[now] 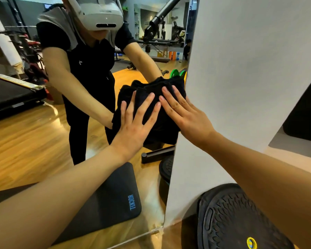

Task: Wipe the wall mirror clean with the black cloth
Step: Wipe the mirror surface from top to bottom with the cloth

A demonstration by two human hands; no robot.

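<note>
The wall mirror [34, 141] fills the left and middle of the view, ending at a vertical edge against a white wall. A bunched black cloth [160, 121] is pressed flat on the glass near that right edge. My left hand [135, 121] lies on the cloth's left part, fingers spread and flat. My right hand [185, 114] presses the cloth's right part, fingers extended, partly over the wall's edge. Both palms push the cloth against the mirror. The glass reflects a person in black clothing with a headset, and mirrored arms meeting the cloth.
The white wall [241, 69] stands right of the mirror. A black round balance disc [237, 220] sits on the floor at bottom right. The mirror reflects a wooden floor, a dark mat, a treadmill at left and gym equipment behind.
</note>
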